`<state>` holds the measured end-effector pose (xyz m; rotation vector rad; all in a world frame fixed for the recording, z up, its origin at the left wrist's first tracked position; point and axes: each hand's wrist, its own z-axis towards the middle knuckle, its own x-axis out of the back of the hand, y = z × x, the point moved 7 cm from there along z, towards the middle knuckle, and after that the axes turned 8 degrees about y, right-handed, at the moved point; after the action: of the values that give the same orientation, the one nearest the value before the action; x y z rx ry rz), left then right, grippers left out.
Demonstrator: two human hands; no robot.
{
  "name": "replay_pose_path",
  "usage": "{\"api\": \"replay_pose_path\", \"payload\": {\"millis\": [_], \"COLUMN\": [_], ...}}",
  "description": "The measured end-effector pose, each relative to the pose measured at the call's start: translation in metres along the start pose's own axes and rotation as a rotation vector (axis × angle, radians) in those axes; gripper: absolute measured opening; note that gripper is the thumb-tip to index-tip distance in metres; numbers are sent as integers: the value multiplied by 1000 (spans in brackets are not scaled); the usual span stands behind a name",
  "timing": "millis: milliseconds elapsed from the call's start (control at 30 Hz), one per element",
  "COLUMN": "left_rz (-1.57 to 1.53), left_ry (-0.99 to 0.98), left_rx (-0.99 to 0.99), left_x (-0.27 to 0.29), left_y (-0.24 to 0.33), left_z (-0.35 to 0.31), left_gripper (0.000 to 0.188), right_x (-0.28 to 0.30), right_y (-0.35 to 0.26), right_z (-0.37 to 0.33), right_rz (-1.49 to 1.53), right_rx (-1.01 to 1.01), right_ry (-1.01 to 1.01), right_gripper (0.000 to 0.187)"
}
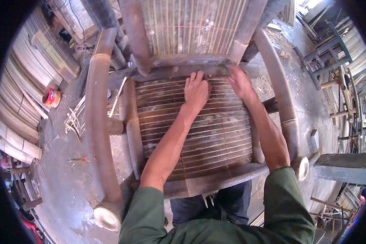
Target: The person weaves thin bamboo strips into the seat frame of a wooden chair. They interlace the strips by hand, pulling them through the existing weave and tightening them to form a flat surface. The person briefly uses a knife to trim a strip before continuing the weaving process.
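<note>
In front of me stands a bamboo armchair with a slatted seat (207, 122) and a slatted backrest (191, 28). My left hand (197, 90) rests on the rear part of the seat, its fingers curled and pressed together near the back rail (171, 71). Whatever those fingers may hold is hidden beneath them. Further right, my right hand (240, 82) is at the rear right corner of the seat, close to the same rail. Motion smears its fingers, so a grip cannot be made out. Thin cords run across the seat slats from back to front.
Thick bamboo armrests flank the seat, one on the left (99, 122) and one on the right (278, 89). Bundles of split bamboo (22, 101) lie at far left, near an orange-red tin (51, 97). A dark wooden frame (327, 55) stands at upper right; offcuts (75, 120) litter the floor.
</note>
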<state>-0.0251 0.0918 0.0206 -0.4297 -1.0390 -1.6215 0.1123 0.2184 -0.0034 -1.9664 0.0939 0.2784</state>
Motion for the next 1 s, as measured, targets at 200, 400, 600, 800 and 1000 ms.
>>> {"api": "replay_pose_path", "payload": {"millis": [200, 400, 600, 800, 1000], "left_rz": [14, -143, -46, 162, 190], "left_ry": [16, 55, 190, 104, 131], "left_rx": [7, 62, 192, 160, 194], "left_x": [4, 14, 86, 78, 75], "left_y": [11, 6, -87, -95, -93], "left_z": [11, 21, 11, -51, -47], "left_gripper": [23, 27, 29, 36, 39], "right_x": [18, 78, -31, -117, -135], "right_y": [-13, -28, -26, 21, 39], "right_z": [14, -17, -124, -114, -89], "right_rz": [201, -1157, -1180, -1283, -1435], "right_rx": [137, 527, 819, 860, 757], "right_ry": [41, 141, -183, -94, -126], "right_gripper": [27, 32, 23, 26, 32]}}
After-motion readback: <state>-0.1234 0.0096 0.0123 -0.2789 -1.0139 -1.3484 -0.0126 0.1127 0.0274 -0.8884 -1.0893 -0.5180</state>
